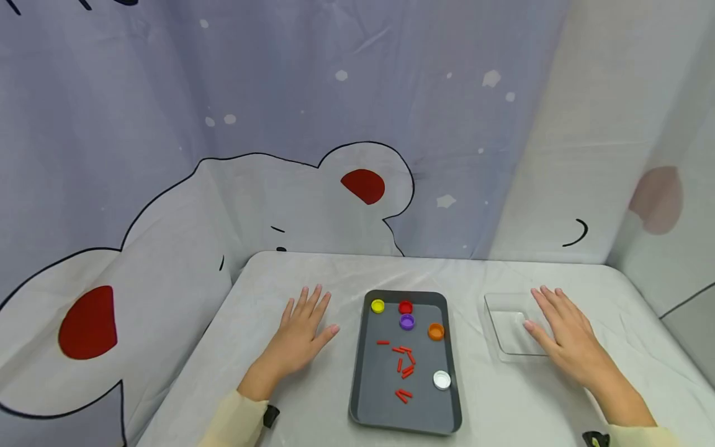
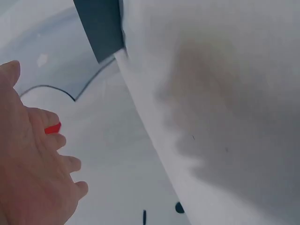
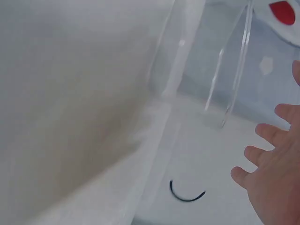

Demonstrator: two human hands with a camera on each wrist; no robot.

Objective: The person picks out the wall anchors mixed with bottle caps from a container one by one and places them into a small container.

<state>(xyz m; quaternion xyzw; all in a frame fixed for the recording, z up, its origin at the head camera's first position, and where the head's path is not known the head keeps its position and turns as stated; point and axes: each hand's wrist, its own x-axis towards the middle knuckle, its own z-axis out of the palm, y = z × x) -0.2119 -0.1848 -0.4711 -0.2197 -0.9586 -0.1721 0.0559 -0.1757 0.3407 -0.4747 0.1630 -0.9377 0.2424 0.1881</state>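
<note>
Pale sleeves (image 1: 234, 425): nearest the head camera, at its lower edge, each with a dark wrist unit (image 1: 270, 416) by the cuff.
Left grip (image 1: 298, 338): back of the hand upward, fingers extended and spread, holding nothing; left of the grey tray (image 1: 374, 379), apart from it, at the white worktop (image 1: 324, 403).
Right grip (image 1: 572, 344): fingers extended too, nothing held; it overlaps the right part of the clear box (image 1: 505, 329) in the head view, contact uncertain.
Red sticks (image 1: 400, 365): loose in the middle and near part of the tray, scattered, some touching.
Caps: yellow cap (image 1: 377, 306), red cap (image 1: 405, 307) and purple cap (image 1: 406, 321) toward the far end, orange cap (image 1: 436, 331) by the right wall, white cap (image 1: 442, 380) nearer.
Done: judging by this layout, no handling is under way; every visible stick and cap lies in the tray, none showing in the uncovered part of the box.
Left: seemingly all handling of sticks and caps.
Head view alone: sticks, caps and the whole tray.
Left wrist view: a dark corner, probably the tray's, and a shadow.
Right wrist view: clear box walls close up, no finger curled round them.
</note>
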